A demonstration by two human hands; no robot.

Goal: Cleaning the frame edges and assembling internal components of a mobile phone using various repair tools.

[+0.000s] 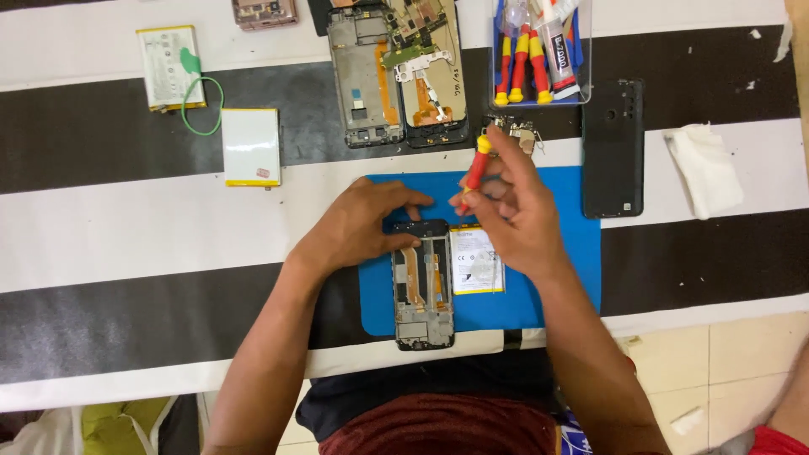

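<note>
Hands meet over an opened phone frame [422,286] on a blue work mat [556,253]; we see it lying lengthwise toward the person, back removed, orange flex ribbon exposed, with a white battery [477,259] just beside it on the mat; our left hand [358,226] presses down on the frame's top end, fingers [410,202] spread flat and holding nothing else; our right hand [510,211] pinches a small red-and-yellow screwdriver [477,164], fingers narrow around its shaft, tip angled down toward the frame's upper edge, though the exact contact point is hidden behind the knuckles.

Around the mat, the striped counter [126,227] carries two more stripped phone chassis [396,72], a clear tool box [539,50] of matching drivers, a black back cover [613,147], a crumpled tissue [704,168], two loose batteries [251,146] and a green cable loop [202,105].

We judge the work is at a screw near the frame's top; doing it well calls for keeping the driver upright over the screw head, pressing lightly while turning, and letting the left hand pin the frame so it cannot skate on the mat; a slanted tip risks stripping the head or nicking the ribbon nearby.
</note>
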